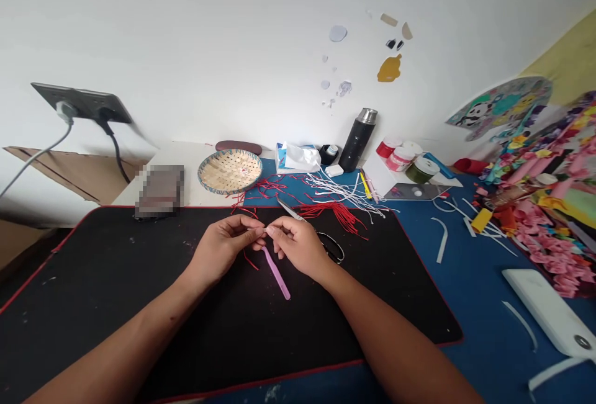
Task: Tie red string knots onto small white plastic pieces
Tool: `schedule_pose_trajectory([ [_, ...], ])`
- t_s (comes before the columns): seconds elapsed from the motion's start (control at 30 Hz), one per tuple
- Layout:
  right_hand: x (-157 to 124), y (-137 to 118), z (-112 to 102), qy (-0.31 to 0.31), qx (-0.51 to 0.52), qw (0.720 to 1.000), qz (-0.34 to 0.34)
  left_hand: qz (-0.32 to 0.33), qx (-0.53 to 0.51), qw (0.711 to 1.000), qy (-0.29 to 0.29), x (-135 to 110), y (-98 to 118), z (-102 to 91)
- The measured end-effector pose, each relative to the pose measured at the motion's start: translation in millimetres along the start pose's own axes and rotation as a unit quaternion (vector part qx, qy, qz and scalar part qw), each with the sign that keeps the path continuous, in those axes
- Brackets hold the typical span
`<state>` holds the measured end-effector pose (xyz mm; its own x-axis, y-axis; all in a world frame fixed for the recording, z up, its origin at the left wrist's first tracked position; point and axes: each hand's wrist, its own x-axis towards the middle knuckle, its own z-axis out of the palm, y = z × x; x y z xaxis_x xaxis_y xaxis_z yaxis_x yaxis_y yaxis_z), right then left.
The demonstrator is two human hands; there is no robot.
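Forearms (116, 342) come in from the bottom of the shot and reach out over a black desk mat (102, 292) with red edging. Both hands are up off the mat, meeting in the middle. The left grip (222, 247) and right grip (298, 247) are each closed to a tight pinch, with the fingertips (255, 230) almost touching the other hand's. Whatever sits between them is too small to make out from up here, though a short red cord (250, 261) hangs just below the left hand.

A pink plastic stick (278, 275) lies on the mat right under the hands, its top end tucked beneath the right fingers. I can't tell if it's actually being held. Just beside the right hand are black-handled scissors (333, 249), with a bunch of red threads (338, 215) past them and white cords (347, 190) further back.

For fiddly stuff like this, working with just the fingertips is the right call. Keep the wrists low and the hands close together so nothing slips, and keep loose strands clear of those scissors.
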<state>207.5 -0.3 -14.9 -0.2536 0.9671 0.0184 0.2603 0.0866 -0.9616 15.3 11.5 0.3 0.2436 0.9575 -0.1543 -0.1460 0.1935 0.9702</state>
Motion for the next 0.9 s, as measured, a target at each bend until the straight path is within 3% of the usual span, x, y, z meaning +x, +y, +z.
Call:
schedule_pose_trajectory([
  [0.13,4.9,-7.1,-11.8,-0.011,0.028,0.999,0.025,0.003,-0.023,1.000,0.013,1.3,-0.4,-2.9],
  [0.2,6.7,-9.5,-25.4,0.018,0.024,0.999,0.035,0.012,-0.039,0.999,0.020,1.7,-1.0,-4.2],
  [0.33,5.0,-8.5,-67.1,0.078,-0.094,0.992,0.038,0.018,-0.048,0.998,0.022,2.1,-2.5,-4.5],
  [0.43,1.4,-8.0,-101.4,0.087,-0.269,0.959,0.019,0.018,-0.042,0.999,0.024,2.0,-2.6,-3.5],
  [0.5,0.0,-8.0,-119.8,0.080,-0.392,0.916,0.033,0.017,-0.038,0.999,0.026,2.0,-1.9,-2.8],
  [0.57,0.1,-7.0,-132.2,0.083,-0.432,0.897,0.042,0.016,-0.035,0.999,0.029,2.1,-1.0,-2.1],
  [0.9,12.2,9.3,-137.0,0.046,-0.555,0.830,0.037,-0.001,-0.004,1.000,0.022,2.5,-4.2,-3.1],
])
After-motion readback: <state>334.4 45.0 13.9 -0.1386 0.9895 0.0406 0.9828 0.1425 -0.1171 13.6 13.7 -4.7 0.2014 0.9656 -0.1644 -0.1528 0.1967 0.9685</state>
